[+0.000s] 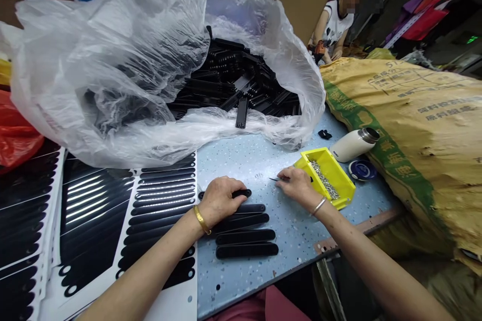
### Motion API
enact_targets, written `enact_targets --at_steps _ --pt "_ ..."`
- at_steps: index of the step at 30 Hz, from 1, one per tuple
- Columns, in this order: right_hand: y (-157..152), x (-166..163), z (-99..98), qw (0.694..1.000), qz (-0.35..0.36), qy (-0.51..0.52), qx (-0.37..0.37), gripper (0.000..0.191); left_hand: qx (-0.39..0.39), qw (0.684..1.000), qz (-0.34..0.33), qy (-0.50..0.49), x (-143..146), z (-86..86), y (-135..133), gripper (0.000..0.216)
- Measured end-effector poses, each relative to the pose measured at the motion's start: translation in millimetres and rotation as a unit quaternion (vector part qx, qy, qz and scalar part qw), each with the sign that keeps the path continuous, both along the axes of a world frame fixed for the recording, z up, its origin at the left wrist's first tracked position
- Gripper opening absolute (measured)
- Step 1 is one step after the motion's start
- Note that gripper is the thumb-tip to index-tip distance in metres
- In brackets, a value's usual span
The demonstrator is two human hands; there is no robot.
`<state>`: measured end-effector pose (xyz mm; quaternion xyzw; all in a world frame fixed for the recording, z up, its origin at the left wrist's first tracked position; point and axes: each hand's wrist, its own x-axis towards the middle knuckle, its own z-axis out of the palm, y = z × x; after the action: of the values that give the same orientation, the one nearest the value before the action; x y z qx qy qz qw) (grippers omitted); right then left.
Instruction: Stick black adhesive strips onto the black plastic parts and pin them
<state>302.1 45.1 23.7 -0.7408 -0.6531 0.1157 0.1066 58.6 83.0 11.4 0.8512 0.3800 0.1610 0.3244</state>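
Observation:
My left hand lies closed over the top one of several long black plastic strips laid side by side on the speckled blue table. My right hand is pinched round thin metal tweezers, whose tip points left, just above the strips. The right hand sits beside a yellow tray that holds many small silver metal parts.
A big clear plastic bag full of black strips fills the far side of the table. White sheets of black stickers lie at the left. A white flask and its lid lie by a yellow sack. Another person sits behind.

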Motion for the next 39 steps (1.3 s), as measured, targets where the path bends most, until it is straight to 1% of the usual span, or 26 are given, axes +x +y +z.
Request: enact_targets --at_steps 2,3,4,5,7,8,9,12,16,20,24,27,29,31,33,34,35,36,37,39 --pt "-3 -6 4.8 0.998 -0.004 0.054 0.029 0.008 0.005 1.000 0.000 0.000 0 0.1 0 0.016" --pt "-5 -12 7.0 0.994 -0.005 0.103 0.030 0.010 0.005 1.000 0.001 0.001 0 0.3 -1 0.016" --pt "-7 -20 8.7 0.986 -0.005 0.166 0.013 0.014 0.004 1.000 0.001 0.003 0 0.7 -1 0.016" --pt "-9 -28 9.7 0.972 -0.004 0.236 -0.016 0.018 0.002 1.000 0.002 0.005 1 1.1 -1 0.016" --pt "-10 -45 9.3 0.930 -0.005 0.357 -0.083 0.025 -0.001 1.000 0.002 0.009 1 1.8 -2 0.016" --pt "-9 -53 8.0 0.913 -0.009 0.394 -0.105 0.027 -0.001 1.000 0.001 0.009 1 2.1 -2 0.015" --pt "-8 -59 6.3 0.902 -0.014 0.414 -0.117 0.026 -0.001 1.000 0.001 0.009 1 2.3 -2 0.015" --pt "-4 -70 0.0 0.898 -0.032 0.423 -0.120 0.020 -0.002 1.000 -0.002 0.014 1 2.6 -2 0.016" --pt "-1 -71 -4.8 0.892 -0.050 0.436 -0.113 0.012 -0.006 0.999 -0.002 0.039 0 3.2 0 0.028" --pt "-2 -69 -3.8 0.876 -0.053 0.463 -0.121 0.014 0.009 0.998 -0.018 0.058 0 2.6 1 0.016" --pt "-4 -69 0.1 0.867 -0.053 0.478 -0.132 0.018 0.011 0.999 -0.014 0.047 0 0.4 1 0.013" --pt "-5 -67 1.3 0.874 -0.045 0.465 -0.138 0.017 0.019 0.999 -0.009 0.043 0 -0.8 1 0.012" --pt "-4 -62 0.7 0.892 -0.034 0.435 -0.119 0.016 0.023 0.999 -0.008 0.045 0 -0.9 1 0.012" --pt "-3 -51 -0.2 0.931 -0.024 0.360 -0.055 0.012 0.021 0.999 -0.007 0.047 0 -0.5 1 0.012" --pt "-3 -38 0.1 0.971 -0.015 0.238 0.036 0.008 0.017 0.999 -0.005 0.047 0 -0.2 0 0.013" --pt "-4 -32 1.0 0.981 -0.010 0.179 0.073 0.007 0.015 0.999 -0.004 0.047 0 -0.2 0 0.014" --pt "-6 -27 2.4 0.986 -0.002 0.137 0.095 0.007 0.013 0.999 -0.001 0.045 0 -0.2 0 0.015" --pt "-9 -24 4.0 0.988 0.013 0.118 0.102 0.007 0.013 0.999 0.001 0.042 0 -0.3 0 0.016" --pt "-12 -24 5.8 0.987 0.035 0.122 0.098 0.007 0.013 0.999 0.004 0.036 0 -0.4 0 0.016" --pt "-19 -29 8.5 0.979 0.091 0.166 0.077 0.008 0.015 1.000 0.005 0.024 0 -0.4 0 0.017"
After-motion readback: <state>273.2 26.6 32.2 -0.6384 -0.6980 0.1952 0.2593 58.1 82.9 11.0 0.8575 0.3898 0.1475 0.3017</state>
